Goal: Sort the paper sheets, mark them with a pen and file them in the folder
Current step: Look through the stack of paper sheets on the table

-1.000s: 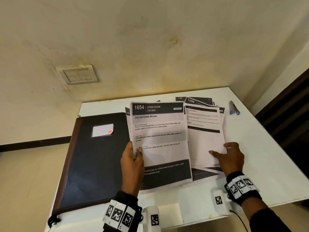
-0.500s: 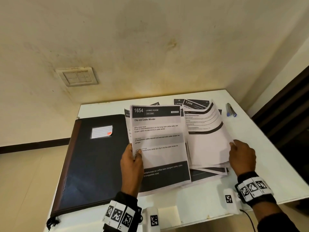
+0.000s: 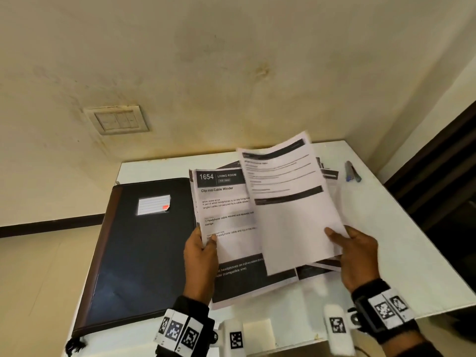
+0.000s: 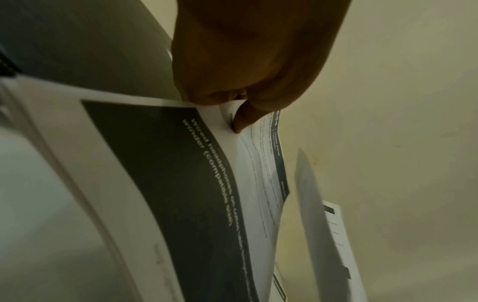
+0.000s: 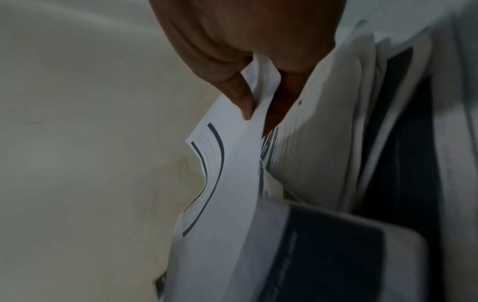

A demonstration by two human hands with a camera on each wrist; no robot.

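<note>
My left hand [image 3: 203,243] pinches the left edge of a printed sheet headed "1654 Living Room" [image 3: 226,217], thumb on top; the left wrist view shows the same sheet [image 4: 196,163] bent under my thumb. My right hand [image 3: 345,243] pinches the lower right edge of a second printed sheet [image 3: 288,202], lifted and tilted over the first one; in the right wrist view that sheet [image 5: 232,183] curves between thumb and fingers. More printed sheets [image 3: 327,264] lie stacked beneath. A closed dark folder [image 3: 139,253] with a white label lies at the left. A pen [image 3: 352,171] lies at the table's far right.
The white table [image 3: 401,253] stands against a stained wall with a switch plate [image 3: 117,120]. A dark door frame [image 3: 443,176] runs along the right. The table's left edge drops to the floor beside the folder.
My right hand has taken hold of the top sheet of the right-hand stack and lifted it up and to the left, over the sheet in my left hand. The left hand keeps its grip.
</note>
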